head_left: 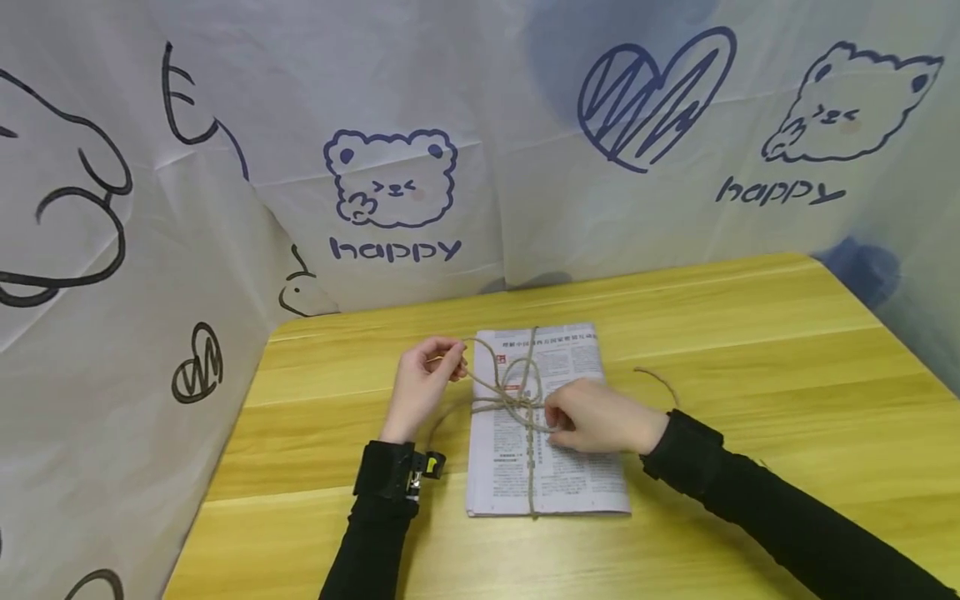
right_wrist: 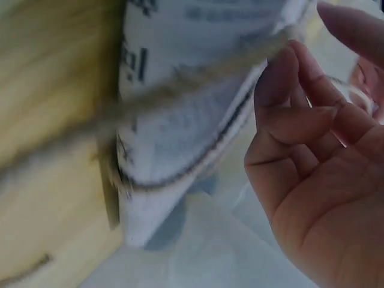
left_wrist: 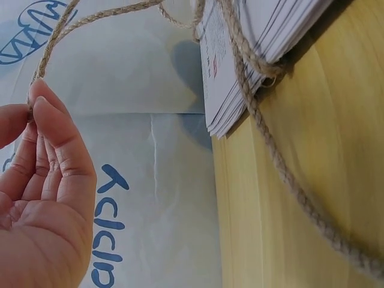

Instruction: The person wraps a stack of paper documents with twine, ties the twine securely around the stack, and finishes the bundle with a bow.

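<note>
A stack of folded newspapers (head_left: pixel 498 475) lies flat on the table, with brown twine (head_left: pixel 532 487) crossed around it lengthwise and crosswise. Over the crossing sits a loose tangle of loops. At the stack's left edge my left hand (head_left: pixel 423 387) pinches a loop of the twine (left_wrist: pixel 51 45) between thumb and fingertip, raised and drawn leftward. My right hand (head_left: pixel 603 417) is over the right half of the stack, fingers curled, gripping twine beside the knot. In the right wrist view, a blurred strand of twine (right_wrist: pixel 198 78) runs up to the right fingertips.
The wood-grain table (head_left: pixel 780 350) extends on both sides of the stack. One loose twine end (head_left: pixel 660 379) lies to the right; another strand (head_left: pixel 442 415) trails near the left wrist. White sheeting (head_left: pixel 517 200) with drawings stands along the back and sides.
</note>
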`<state>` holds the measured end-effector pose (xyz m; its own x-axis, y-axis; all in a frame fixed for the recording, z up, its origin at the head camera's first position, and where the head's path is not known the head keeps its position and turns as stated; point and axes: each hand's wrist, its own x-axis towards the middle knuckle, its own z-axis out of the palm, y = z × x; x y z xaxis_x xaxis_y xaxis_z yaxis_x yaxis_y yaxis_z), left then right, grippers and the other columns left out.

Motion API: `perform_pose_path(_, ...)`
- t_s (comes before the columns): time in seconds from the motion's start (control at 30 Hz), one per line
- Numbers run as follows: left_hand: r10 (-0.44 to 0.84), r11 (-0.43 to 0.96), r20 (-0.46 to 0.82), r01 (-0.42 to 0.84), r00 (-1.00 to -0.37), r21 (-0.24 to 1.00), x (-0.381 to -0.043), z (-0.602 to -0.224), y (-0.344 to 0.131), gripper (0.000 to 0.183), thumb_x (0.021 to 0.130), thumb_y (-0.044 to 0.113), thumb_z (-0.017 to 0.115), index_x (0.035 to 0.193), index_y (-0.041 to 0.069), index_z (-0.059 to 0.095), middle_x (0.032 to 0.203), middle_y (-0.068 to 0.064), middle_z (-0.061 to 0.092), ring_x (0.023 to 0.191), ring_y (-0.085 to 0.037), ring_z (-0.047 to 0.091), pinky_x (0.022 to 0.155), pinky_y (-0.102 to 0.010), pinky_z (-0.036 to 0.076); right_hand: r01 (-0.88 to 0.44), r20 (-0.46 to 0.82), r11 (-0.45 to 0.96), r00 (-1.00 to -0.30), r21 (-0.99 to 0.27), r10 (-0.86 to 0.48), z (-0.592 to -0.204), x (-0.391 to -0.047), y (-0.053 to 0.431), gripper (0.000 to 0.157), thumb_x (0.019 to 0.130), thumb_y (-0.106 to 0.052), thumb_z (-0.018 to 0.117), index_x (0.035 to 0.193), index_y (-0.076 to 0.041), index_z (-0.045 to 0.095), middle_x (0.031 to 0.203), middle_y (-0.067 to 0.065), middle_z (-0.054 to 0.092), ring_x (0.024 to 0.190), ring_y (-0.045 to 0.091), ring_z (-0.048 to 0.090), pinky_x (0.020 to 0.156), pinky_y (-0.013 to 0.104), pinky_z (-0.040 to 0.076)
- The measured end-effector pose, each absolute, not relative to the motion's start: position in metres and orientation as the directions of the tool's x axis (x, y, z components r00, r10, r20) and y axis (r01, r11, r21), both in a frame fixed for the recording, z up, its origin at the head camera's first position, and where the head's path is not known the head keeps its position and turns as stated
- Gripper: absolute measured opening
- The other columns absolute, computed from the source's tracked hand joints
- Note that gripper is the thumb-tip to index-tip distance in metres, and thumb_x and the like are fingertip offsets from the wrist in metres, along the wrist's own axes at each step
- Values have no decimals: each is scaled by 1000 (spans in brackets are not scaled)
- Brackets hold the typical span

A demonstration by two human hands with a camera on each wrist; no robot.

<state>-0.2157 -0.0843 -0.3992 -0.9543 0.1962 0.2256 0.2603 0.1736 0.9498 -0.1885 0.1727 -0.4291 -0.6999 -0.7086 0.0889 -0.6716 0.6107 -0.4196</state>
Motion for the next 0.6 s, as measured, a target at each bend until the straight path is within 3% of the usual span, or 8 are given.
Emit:
perform_pose_path(0.2, 203, 166, 225, 260, -953, 951, -215, -399, -81, 19, 95, 5, 55, 102, -11, 62, 85, -32, 61, 76, -49, 58, 70, -45, 54, -654, 70, 615, -708, -441, -702, -438, -193, 165, 18, 84, -12, 67, 71, -18, 56, 60, -8, 48, 54, 6, 42, 55, 24, 38)
perform_pose_path(0.4, 206, 163, 226, 261, -952, 952, -219, -404, -84, 20, 95, 10, 56, 103, -7, 63, 85, -26, 62, 75, -41, 60, 71, -45, 54, -585, 74, 585, -739, -561, -669, -435, -201, 166, 11, 88, -13, 65, 78, -15, 61, 66, -8, 52, 56, 7, 46, 56, 25, 42)
perform_pose_path(0.6, 233, 143, 220, 257, -947, 956, -215, -397, -84, 19, 96, 9, 56, 103, -7, 63, 87, -26, 62, 78, -46, 59, 74, -52, 51, -544, 143, 525, -771, -654, -620, -434, -216, 169, 9, 88, -11, 66, 80, -13, 63, 66, -6, 55, 57, 8, 49, 55, 25, 44)
